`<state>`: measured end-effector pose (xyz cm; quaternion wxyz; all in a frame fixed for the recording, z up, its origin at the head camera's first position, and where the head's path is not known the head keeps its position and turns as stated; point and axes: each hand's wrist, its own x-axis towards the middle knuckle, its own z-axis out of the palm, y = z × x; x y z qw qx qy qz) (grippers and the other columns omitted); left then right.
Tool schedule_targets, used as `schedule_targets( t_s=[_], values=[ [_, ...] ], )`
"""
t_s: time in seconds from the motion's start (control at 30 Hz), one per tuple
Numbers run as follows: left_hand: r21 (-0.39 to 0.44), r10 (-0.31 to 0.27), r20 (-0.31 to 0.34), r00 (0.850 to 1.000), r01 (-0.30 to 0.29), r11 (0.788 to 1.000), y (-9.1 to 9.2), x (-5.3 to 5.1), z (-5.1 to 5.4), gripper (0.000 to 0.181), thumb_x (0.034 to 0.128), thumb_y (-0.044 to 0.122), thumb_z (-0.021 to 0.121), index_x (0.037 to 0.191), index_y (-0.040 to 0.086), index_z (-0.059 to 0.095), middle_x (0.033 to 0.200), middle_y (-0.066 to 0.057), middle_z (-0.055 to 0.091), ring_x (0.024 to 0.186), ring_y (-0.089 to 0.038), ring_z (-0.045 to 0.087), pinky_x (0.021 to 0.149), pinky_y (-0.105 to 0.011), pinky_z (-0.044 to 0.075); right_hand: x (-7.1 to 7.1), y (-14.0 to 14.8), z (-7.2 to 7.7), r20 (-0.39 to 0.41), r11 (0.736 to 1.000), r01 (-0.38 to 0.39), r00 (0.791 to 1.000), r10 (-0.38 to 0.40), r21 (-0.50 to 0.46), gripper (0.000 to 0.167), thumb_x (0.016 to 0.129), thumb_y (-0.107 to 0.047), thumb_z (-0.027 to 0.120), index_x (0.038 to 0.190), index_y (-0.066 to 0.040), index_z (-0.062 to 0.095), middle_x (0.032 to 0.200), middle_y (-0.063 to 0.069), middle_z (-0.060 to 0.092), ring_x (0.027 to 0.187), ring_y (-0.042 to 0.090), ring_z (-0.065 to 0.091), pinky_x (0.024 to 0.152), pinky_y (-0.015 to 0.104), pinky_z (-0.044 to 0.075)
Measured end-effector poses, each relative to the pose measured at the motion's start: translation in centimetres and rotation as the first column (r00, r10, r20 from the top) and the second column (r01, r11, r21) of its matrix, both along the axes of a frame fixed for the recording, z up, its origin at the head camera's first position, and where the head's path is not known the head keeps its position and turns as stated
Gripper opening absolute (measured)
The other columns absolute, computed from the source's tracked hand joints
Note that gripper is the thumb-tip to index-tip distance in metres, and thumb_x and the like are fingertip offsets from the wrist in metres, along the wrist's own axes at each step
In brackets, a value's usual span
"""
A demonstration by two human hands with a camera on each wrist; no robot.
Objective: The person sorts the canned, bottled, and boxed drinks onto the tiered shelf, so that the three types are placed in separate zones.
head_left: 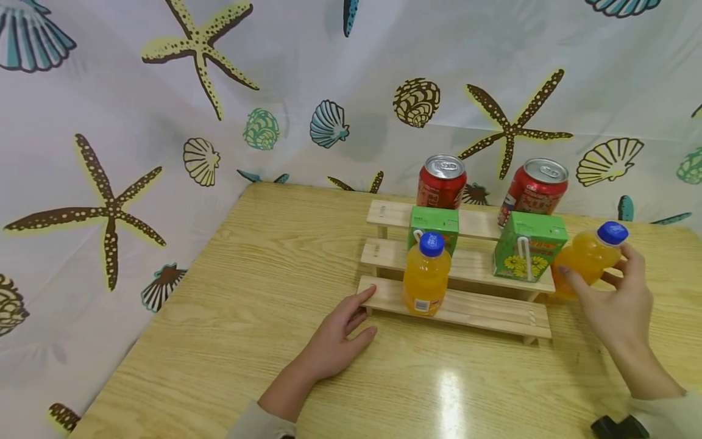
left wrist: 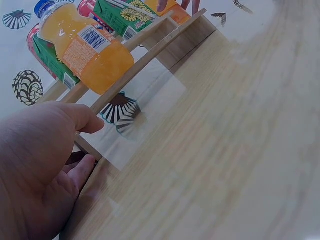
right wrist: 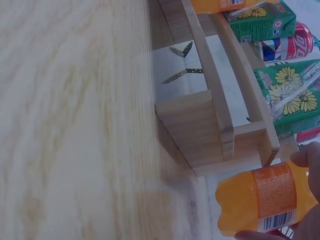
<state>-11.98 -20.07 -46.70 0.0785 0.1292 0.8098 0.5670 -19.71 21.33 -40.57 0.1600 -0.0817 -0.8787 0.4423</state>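
Note:
My left hand [head_left: 340, 341] rests at the left end of a three-step wooden rack [head_left: 493, 314], with its index fingertip [head_left: 368, 292] touching the lowest step and its thumb held apart. Beside it, an orange juice bottle [head_left: 426, 277] with a blue cap stands on that step. My right hand [head_left: 620, 305] grips a second orange juice bottle [head_left: 584, 262], tilted, just off the rack's right end. In the right wrist view this bottle [right wrist: 262, 197] shows its label and barcode, with the thumb on its side; part of the hand is out of frame.
Two green drink cartons [head_left: 529, 247] with straws stand on the middle step. Behind them, two red soda cans [head_left: 441, 182] stand on the top step. A wood-grain table [head_left: 263, 262] lies beneath, backed by a curtain [head_left: 362, 73] printed with shells and starfish.

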Motion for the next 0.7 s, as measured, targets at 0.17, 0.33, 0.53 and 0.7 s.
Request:
schedule_targets(
  t_s=[0.17,0.33,0.53,0.7],
  values=[
    [0.002,-0.001,0.003,1.000,0.001,1.000,0.1,0.0,0.0,0.067,0.1003,0.013,0.060,0.158,0.026,0.029,0.158,-0.003,0.032,0.147,-0.020,0.035,0.118,-0.023,0.038,0.5,-0.1,0.2,0.007,0.999,0.032,0.999,-0.032,0.016,0.085,0.089,-0.028,0.075,0.157,-0.021,0.024,0.150,0.022,0.045,0.121,0.053,0.054,0.060,-0.005,0.034],
    [0.004,-0.002,0.008,1.000,0.002,1.000,0.1,0.0,0.0,0.068,0.1003,0.013,0.061,0.158,0.027,0.028,0.159,-0.003,0.031,0.147,-0.021,0.034,0.118,-0.024,0.038,1.3,-0.1,0.5,-0.018,0.998,0.045,0.999,-0.044,0.044,0.085,0.088,-0.025,0.076,0.157,-0.020,0.026,0.150,0.019,0.046,0.120,0.051,0.056,0.060,-0.007,0.033],
    [0.003,0.000,0.003,1.000,0.000,1.000,0.1,0.0,0.2,0.068,0.1001,0.012,0.061,0.158,0.027,0.028,0.159,-0.004,0.030,0.147,-0.022,0.035,0.118,-0.025,0.038,2.3,-0.1,0.7,-0.039,0.996,0.058,0.998,-0.055,0.064,0.085,0.086,-0.023,0.079,0.155,-0.021,0.030,0.150,0.016,0.049,0.118,0.047,0.056,0.063,-0.005,0.033],
    [0.005,0.002,0.003,1.000,-0.002,1.000,0.0,0.0,0.2,0.068,0.1001,0.011,0.061,0.158,0.026,0.028,0.159,-0.003,0.030,0.147,-0.022,0.034,0.118,-0.024,0.038,2.9,-0.2,1.0,-0.024,0.993,0.080,0.997,-0.078,0.082,0.085,0.085,-0.023,0.080,0.155,-0.024,0.031,0.151,0.009,0.049,0.122,0.038,0.054,0.072,0.001,0.036]
  ],
)
